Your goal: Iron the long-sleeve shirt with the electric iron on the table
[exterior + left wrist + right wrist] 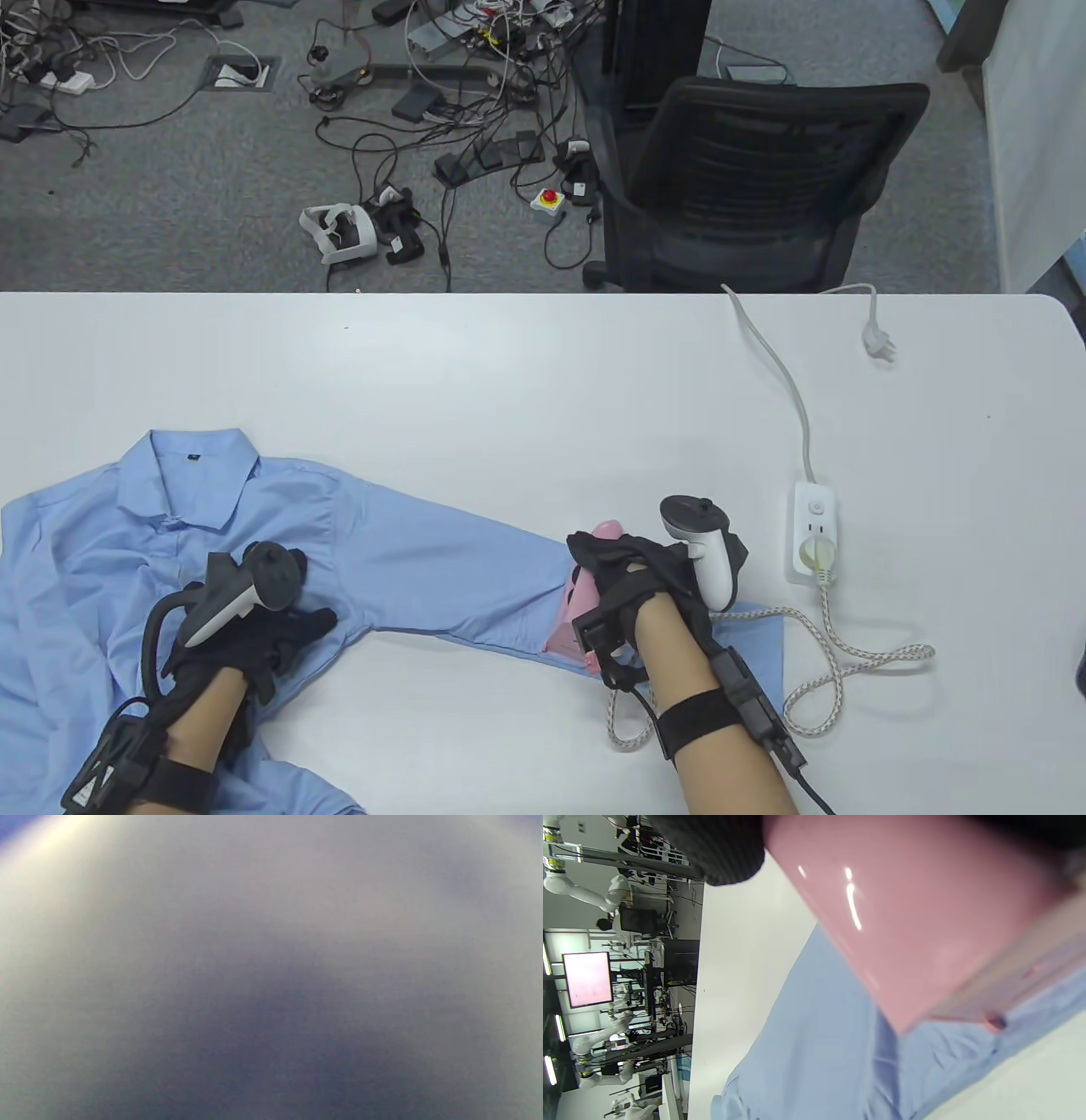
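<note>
1. Pale blue cotton, the long-sleeve shirt (170, 543) lies collar-up on the white worktop (509, 382), its body at the near left and one sleeve (458, 577) stretched out to the right.
2. On that sleeve near the cuff sits the pink electric iron (585, 607), soleplate down on the cloth; the right wrist view shows its glossy pink shell (916, 921) just above the blue fabric (818, 1035).
3. The right hand (632, 577) is wrapped over the iron's handle, its grip clamped on it, with a white tracker on the back of the hand.
4. The left hand (254, 632) lies on the shirt's chest beside the armpit, fingers spread flat on the cloth, so its grip is apart and holds nothing.
5. The left wrist view is a grey blur and shows nothing usable.
6. A braided cord (840, 662) loops from behind the right forearm to a white power strip (816, 531) on the worktop, where it is plugged in; the strip's own plug (878, 344) lies loose near the far edge.
</note>
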The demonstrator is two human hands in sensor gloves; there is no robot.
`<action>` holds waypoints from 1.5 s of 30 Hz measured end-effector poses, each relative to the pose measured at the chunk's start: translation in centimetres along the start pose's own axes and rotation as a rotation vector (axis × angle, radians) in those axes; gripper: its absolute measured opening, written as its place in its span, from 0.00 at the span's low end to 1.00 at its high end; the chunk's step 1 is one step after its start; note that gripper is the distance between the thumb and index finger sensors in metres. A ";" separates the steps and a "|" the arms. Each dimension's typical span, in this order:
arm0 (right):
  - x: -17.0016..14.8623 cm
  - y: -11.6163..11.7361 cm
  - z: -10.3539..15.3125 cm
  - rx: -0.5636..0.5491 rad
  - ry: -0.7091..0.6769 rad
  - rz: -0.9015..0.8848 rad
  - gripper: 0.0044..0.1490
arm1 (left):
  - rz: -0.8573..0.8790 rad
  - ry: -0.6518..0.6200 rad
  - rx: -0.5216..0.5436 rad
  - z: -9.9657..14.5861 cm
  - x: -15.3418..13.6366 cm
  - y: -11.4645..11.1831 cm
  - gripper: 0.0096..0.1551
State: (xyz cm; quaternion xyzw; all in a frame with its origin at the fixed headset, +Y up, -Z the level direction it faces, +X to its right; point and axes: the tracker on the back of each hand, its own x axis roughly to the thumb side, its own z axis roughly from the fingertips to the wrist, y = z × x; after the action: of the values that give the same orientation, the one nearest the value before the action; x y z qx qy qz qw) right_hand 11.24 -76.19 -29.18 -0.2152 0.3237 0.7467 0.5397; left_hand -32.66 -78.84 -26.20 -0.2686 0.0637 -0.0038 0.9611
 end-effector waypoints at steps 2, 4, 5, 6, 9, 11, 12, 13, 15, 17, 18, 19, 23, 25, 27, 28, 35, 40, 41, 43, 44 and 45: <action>0.2 0.4 0.4 0.000 -0.050 0.019 0.40 | 0.000 0.001 -0.003 0.0 0.0 0.0 0.51; 0.2 1.4 0.3 0.055 -0.047 -0.026 0.40 | 0.002 0.000 -0.003 0.0 0.0 0.0 0.51; 0.2 1.8 0.2 0.070 -0.038 -0.034 0.40 | 0.003 0.000 -0.003 0.0 0.0 0.0 0.51; 0.3 2.3 -0.1 0.077 -0.030 -0.032 0.40 | 0.003 0.000 -0.003 0.0 0.1 0.0 0.51; 0.4 3.2 -0.8 0.054 -0.018 -0.011 0.41 | 0.003 0.000 -0.003 0.0 0.1 0.0 0.51; 0.3 2.9 -1.1 0.067 -0.005 -0.034 0.41 | 0.004 0.001 -0.003 0.0 0.1 0.0 0.51; 0.2 2.7 -1.1 0.065 -0.012 -0.049 0.41 | 0.002 0.002 -0.002 0.0 0.1 0.0 0.51; 0.0 2.2 -0.9 0.039 -0.001 -0.045 0.41 | -0.001 0.006 0.000 0.0 0.1 0.0 0.51; -0.4 1.3 -0.6 0.011 0.013 -0.053 0.40 | -0.001 0.010 0.002 0.0 0.0 0.0 0.51; -1.4 -0.4 -0.1 -0.016 0.027 -0.076 0.40 | 0.000 0.010 0.003 0.0 0.0 0.0 0.51; -1.8 -1.2 0.1 -0.033 0.034 -0.085 0.40 | -0.002 0.011 0.003 0.0 0.0 0.0 0.51; -2.2 -2.1 0.4 -0.053 0.042 -0.094 0.40 | -0.003 0.012 0.003 0.0 0.0 0.1 0.51; -3.9 -5.0 1.7 -0.112 0.078 -0.082 0.40 | -0.003 0.023 0.010 0.1 0.1 0.0 0.51; -4.5 -5.6 2.0 -0.119 0.088 -0.097 0.40 | -0.005 0.024 0.011 0.1 0.1 0.0 0.51; -4.8 -5.9 2.3 -0.121 0.088 -0.103 0.40 | -0.013 0.018 0.016 0.2 0.5 0.0 0.51; -4.8 -5.8 2.3 -0.130 0.092 -0.106 0.39 | -0.032 0.025 0.023 0.2 0.7 0.0 0.51; -4.4 -6.1 3.2 -0.204 0.135 -0.024 0.40 | -0.026 0.031 0.020 0.1 0.8 0.1 0.51; -6.9 -9.1 4.7 -0.237 0.157 -0.078 0.39 | -0.028 0.031 0.016 0.1 0.8 0.1 0.51; -7.4 -9.7 5.0 -0.243 0.165 -0.092 0.39 | -0.028 0.031 0.017 0.1 0.8 0.1 0.51; -8.0 -10.5 5.4 -0.246 0.166 -0.096 0.39 | -0.028 0.030 0.015 0.1 0.8 0.1 0.52; -8.3 -10.9 5.6 -0.251 0.169 -0.091 0.39 | -0.027 0.030 0.015 0.1 0.8 0.1 0.52; -8.5 -11.2 5.8 -0.264 0.171 -0.083 0.39 | -0.027 0.029 0.015 0.1 0.8 0.1 0.51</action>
State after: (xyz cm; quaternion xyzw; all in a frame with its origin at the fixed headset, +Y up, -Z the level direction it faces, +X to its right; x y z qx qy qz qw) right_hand 24.75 -75.34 -22.27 -0.3601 0.2584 0.7387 0.5078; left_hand -31.85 -78.70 -26.27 -0.2623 0.0740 -0.0209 0.9619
